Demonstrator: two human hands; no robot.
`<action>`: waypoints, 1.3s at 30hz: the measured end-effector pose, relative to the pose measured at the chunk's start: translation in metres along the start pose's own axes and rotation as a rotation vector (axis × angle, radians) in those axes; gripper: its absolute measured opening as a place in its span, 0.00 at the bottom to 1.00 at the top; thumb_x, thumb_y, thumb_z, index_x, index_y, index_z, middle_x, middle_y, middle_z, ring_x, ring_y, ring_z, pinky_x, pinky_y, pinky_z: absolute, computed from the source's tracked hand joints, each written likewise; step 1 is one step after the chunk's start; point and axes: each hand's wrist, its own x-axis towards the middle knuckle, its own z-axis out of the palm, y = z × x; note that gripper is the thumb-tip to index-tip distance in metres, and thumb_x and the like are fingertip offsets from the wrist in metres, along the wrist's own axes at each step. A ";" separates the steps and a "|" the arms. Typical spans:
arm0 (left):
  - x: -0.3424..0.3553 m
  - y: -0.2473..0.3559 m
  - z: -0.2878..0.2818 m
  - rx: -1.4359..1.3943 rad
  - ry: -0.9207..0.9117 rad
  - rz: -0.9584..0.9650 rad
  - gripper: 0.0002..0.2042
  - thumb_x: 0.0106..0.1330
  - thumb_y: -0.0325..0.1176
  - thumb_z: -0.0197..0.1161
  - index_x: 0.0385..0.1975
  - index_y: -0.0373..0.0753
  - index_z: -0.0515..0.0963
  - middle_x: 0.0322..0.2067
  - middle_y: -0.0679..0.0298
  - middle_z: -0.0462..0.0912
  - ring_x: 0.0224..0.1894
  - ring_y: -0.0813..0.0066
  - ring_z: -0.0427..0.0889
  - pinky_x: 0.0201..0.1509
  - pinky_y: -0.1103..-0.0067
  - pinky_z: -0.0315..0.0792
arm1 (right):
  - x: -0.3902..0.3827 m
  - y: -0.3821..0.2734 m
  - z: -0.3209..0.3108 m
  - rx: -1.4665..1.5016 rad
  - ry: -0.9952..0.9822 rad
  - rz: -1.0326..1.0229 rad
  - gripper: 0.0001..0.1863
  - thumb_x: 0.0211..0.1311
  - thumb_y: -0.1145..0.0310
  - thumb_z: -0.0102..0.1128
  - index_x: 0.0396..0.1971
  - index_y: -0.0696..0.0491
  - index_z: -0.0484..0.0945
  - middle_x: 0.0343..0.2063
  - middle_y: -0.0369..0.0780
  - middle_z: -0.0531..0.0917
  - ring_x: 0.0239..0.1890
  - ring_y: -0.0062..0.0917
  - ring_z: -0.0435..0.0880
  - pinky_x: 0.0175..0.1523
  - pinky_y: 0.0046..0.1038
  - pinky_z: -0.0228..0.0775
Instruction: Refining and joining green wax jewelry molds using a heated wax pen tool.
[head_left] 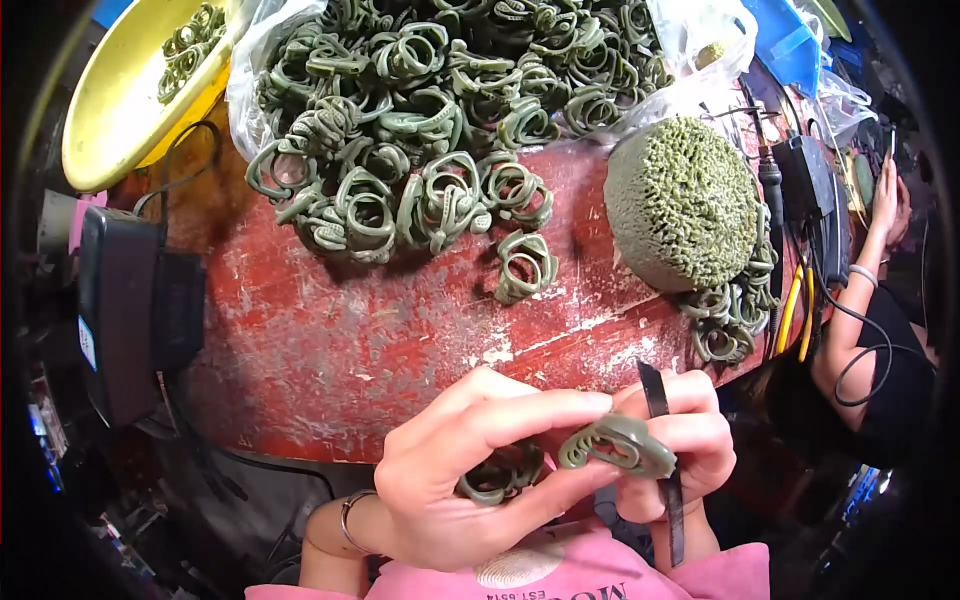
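Note:
My left hand [470, 470] pinches a green wax ring piece [620, 445] between thumb and fingers, and a second green ring [497, 478] rests in its palm. My right hand [680, 440] sits just behind the pinched ring and grips a thin dark blade tool [662, 460] that runs up and down through its fingers. Both hands hover at the near edge of the worn red table [350, 340]. A big heap of the same green rings [420, 110] lies at the table's far side, with one loose ring [524, 266] apart from it.
A rough green dome-shaped lump [685, 200] stands at the right with several rings [728, 315] beside it. A yellow bowl [110, 110] holding rings sits far left. A black box [130, 310] with cables lies at the left edge. Another person's arm [860, 290] is at the right.

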 end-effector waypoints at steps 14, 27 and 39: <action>0.002 0.000 -0.003 0.150 0.019 0.107 0.20 0.37 0.25 0.71 0.34 0.33 0.75 0.25 0.62 0.75 0.25 0.78 0.74 0.27 0.86 0.68 | 0.000 -0.004 -0.001 0.050 0.003 0.008 0.16 0.44 0.76 0.63 0.37 0.58 0.71 0.29 0.44 0.77 0.23 0.22 0.75 0.25 0.20 0.66; 0.010 -0.004 -0.012 0.096 0.009 0.014 0.10 0.45 0.28 0.66 0.25 0.32 0.74 0.24 0.57 0.76 0.27 0.75 0.75 0.31 0.84 0.68 | 0.008 -0.010 -0.003 -0.057 -0.011 0.057 0.18 0.39 0.79 0.64 0.36 0.57 0.75 0.26 0.42 0.77 0.21 0.22 0.73 0.26 0.21 0.65; 0.009 0.007 -0.011 0.016 0.095 -0.153 0.08 0.47 0.27 0.61 0.24 0.30 0.73 0.23 0.55 0.77 0.25 0.74 0.76 0.30 0.83 0.69 | 0.013 -0.009 0.003 -0.093 0.013 0.056 0.17 0.38 0.77 0.65 0.35 0.56 0.76 0.25 0.40 0.77 0.21 0.21 0.73 0.25 0.20 0.65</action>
